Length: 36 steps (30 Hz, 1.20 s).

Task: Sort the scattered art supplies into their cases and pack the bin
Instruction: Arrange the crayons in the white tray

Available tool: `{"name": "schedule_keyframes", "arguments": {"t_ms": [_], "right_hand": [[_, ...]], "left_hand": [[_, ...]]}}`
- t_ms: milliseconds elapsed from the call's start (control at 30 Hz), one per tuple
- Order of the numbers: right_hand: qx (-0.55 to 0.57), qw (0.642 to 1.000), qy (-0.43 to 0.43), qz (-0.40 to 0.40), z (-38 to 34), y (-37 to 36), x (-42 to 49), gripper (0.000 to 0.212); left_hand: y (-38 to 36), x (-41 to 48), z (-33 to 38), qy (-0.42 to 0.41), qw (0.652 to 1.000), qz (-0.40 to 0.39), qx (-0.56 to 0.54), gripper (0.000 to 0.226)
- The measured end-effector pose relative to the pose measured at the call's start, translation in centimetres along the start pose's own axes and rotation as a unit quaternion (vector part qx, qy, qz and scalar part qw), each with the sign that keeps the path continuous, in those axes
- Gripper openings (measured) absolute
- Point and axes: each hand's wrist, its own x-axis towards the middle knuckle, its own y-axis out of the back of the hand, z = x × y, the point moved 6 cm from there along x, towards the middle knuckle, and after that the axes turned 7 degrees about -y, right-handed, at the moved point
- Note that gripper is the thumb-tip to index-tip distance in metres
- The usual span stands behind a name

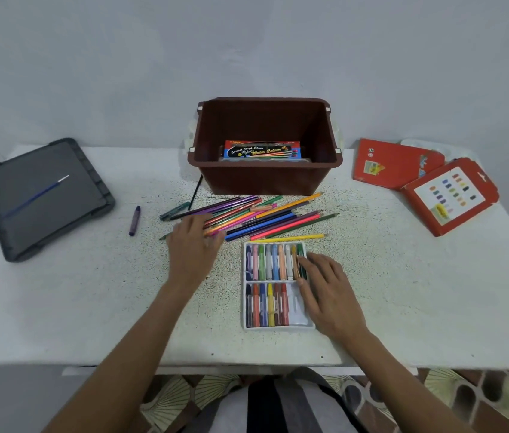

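A white crayon tray (279, 328) with two rows of crayons lies near the table's front. My right hand (328, 292) rests on its right side, fingers straight, touching the crayons there. A pile of coloured pencils (265, 218) is spread in front of the brown bin (265, 179). My left hand (192, 245) reaches onto the pile's left end, fingers relaxed over the pencil tips; it looks blurred. A watercolour box (262, 150) lies inside the bin. One purple crayon (134, 220) lies loose to the left.
A grey bin lid (43, 198) with a blue paintbrush (36, 195) on it sits at far left. Two red cardboard sleeves (421, 179) lie at right with a white palette (428, 145) behind. A green pen (174, 211) and black pen lie by the bin.
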Motion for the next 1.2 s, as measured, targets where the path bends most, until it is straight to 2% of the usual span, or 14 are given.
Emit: {"name": "schedule_keyframes", "arguments": {"t_ms": [200, 433, 533, 633, 700, 833, 967, 1067, 1200], "right_hand": [[-0.001, 1.000, 0.007, 0.018, -0.2, 0.3, 0.0, 0.053], [-0.002, 0.999, 0.016, 0.039, -0.5, 0.6, -0.1, 0.051], [-0.003, 0.999, 0.018, 0.033, -0.4, 0.5, -0.1, 0.053], [-0.003, 0.999, 0.018, 0.027, -0.3, 0.3, 0.0, 0.055], [0.000, 0.999, 0.013, 0.029, -0.3, 0.4, -0.1, 0.053], [0.001, 0.999, 0.024, 0.042, -0.6, 0.7, 0.0, 0.047], [0.031, 0.996, 0.038, 0.072, -0.8, 1.2, 0.0, 0.040], [0.079, 0.995, 0.005, 0.058, -0.1, 0.8, 0.0, 0.039], [0.077, 0.996, 0.001, 0.048, 0.4, 0.3, 0.2, 0.038]], "left_hand": [[2.5, 5.4, -3.8, 0.016, 0.994, 0.030, 0.100, 0.028], [2.7, 8.6, -6.0, 0.049, 0.984, -0.100, 0.142, 0.023], [2.8, 9.2, -5.8, 0.030, 0.974, -0.117, 0.193, 0.021], [2.9, 9.0, -5.5, -0.007, 0.971, -0.091, 0.220, 0.026], [3.4, 8.5, -4.5, -0.022, 0.985, -0.049, 0.163, 0.029], [4.2, 6.7, -0.2, -0.017, 0.998, -0.005, -0.053, 0.026], [2.9, 3.0, 4.8, -0.005, 0.967, -0.096, -0.237, 0.034], [1.1, -0.4, 7.8, -0.014, 0.948, -0.161, -0.273, 0.030], [-1.4, -4.5, 9.4, 0.038, 0.916, -0.227, -0.328, 0.031]]}}
